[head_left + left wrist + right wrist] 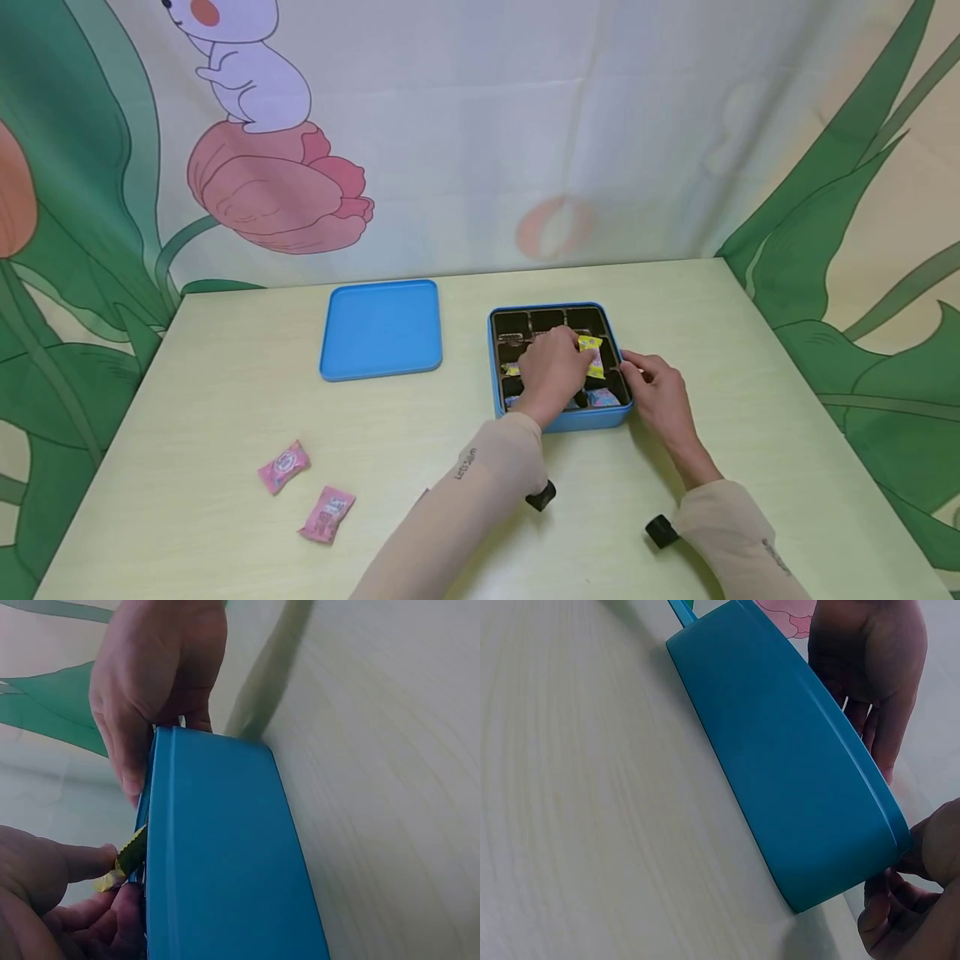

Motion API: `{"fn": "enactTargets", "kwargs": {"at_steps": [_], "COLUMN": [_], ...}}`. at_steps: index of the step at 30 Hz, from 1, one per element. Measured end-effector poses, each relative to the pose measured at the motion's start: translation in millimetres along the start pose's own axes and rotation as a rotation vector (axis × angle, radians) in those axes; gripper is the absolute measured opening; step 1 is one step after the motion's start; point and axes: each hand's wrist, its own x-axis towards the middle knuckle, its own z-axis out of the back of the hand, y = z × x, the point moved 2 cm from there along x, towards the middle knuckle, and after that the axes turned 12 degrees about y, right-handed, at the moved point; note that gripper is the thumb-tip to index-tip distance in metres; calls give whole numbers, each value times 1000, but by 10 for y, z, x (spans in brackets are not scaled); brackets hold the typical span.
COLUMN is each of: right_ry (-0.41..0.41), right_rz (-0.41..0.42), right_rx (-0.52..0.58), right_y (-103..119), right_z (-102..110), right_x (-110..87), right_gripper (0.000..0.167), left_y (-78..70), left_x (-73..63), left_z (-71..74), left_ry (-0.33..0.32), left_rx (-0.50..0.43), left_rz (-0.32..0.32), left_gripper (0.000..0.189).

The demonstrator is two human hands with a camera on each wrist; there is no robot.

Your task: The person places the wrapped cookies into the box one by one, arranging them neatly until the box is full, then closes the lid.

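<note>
A blue divided box (585, 421) with a dark compartment insert stands on the table, wrapped candies in some of its sections. Over the middle of it, my left hand (553, 367) pinches a yellow-wrapped candy (592, 357) between thumb and fingers; in the left wrist view the yellow wrapper (132, 855) shows at the rim. My right hand (662, 396) grips the box's right side, thumb at the rim and fingers curled against the outer wall (780, 750). Blue-wrapped candies (603, 397) lie in the front row, partly hidden by my left hand and wrist.
Left of the box lies a flat blue lid (384, 327). Two pink-wrapped candies, one farther back (285, 467) and one nearer (327, 514), lie at the table's front left. A printed curtain (465, 167) hangs behind the table's back edge.
</note>
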Motion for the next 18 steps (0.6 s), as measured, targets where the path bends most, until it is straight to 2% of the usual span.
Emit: {"fn": "enactTargets", "kwargs": {"at_steps": [2,5,11,18], "right_ry": [5,15,18,19], "right_rz": [-5,-19,-29,-26], "right_rx": [0,-4,2,-5], "right_y": [5,6,12,29], "right_z": [4,5,12,24], "right_x": [-5,-5,1,2], "right_gripper": [26,26,26,26], "left_y": [-7,-2,-3,-9], "left_x": [15,34,52,72], "left_z": [-8,-30,-46,-53], "left_ry": [6,16,-12,-15], "left_rx": [59,106,143,158], "left_rz": [3,10,-9,17], "left_gripper": [48,53,32,41]}}
